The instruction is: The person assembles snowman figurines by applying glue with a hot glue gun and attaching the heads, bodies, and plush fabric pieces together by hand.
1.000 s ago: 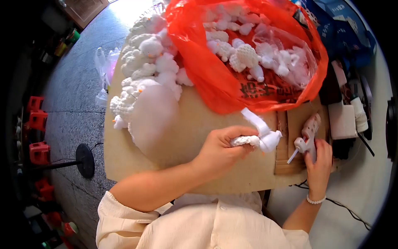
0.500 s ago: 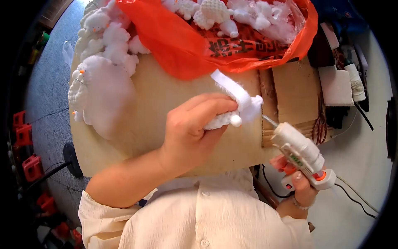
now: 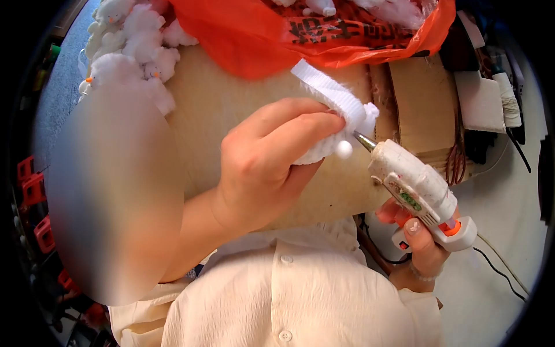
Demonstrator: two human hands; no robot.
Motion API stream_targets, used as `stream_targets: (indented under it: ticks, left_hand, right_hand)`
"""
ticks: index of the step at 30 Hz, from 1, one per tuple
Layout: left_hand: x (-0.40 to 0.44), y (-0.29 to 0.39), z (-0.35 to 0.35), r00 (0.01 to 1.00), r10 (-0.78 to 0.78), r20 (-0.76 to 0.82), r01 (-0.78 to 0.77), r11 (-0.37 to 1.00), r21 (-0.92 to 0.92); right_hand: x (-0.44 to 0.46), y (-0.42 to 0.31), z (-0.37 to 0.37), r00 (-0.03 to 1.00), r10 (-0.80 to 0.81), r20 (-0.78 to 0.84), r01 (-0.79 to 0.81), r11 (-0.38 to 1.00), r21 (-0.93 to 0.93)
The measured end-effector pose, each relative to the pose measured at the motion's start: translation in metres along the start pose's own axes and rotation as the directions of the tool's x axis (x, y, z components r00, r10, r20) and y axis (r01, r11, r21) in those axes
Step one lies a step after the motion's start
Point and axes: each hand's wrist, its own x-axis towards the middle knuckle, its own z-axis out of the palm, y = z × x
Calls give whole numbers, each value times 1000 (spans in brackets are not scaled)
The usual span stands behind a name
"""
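Note:
My left hand (image 3: pixel 269 153) is closed around a small white crocheted doll (image 3: pixel 317 151) with round white knobs. A ribbed white strip (image 3: pixel 329 87) lies across the doll, its loose end pointing up and left. My fingertips press near the strip and hide part of the doll. In my right hand (image 3: pixel 425 248) is a white hot glue gun (image 3: pixel 419 182), gripped by its handle. The metal nozzle points up and left at the doll, just under the strip. Whether the tip touches it I cannot tell.
A red plastic bag (image 3: pixel 243 40) with white pieces lies at the back of the wooden table (image 3: pixel 202 87). White fluffy dolls (image 3: pixel 139 34) crowd the back left. Cardboard (image 3: pixel 422 104), scissors (image 3: pixel 455 159) and a thread spool (image 3: pixel 507 98) sit right. A blurred patch covers the left side.
The glue gun's nozzle has come up to the doll, closing the gap between them. My left hand still holds the doll and strip. The view has shifted slightly.

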Motion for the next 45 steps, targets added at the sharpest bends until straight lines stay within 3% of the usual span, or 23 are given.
stream_targets:
  ticks: [21,25,31,45]
  left_hand:
    - [0,-1,-1,1000,-4,14,5,1000,-19]
    - [0,0,-2,999,-37,23,37,999,-33]
    - [0,0,-3,997,-72,31,74,996,-49]
    - [-5,-5,-4,969,-231,91,245,948,-202]
  right_hand:
    - [-7,5,-3,999,-28,-28,28,1000,-13]
    - [-6,13,-6,993,-117,3,117,993,21]
    - [-8,9,-4,998,-40,-40,40,999,-3]
    - [-7,10,-5,999,-34,-35,32,998,-46]
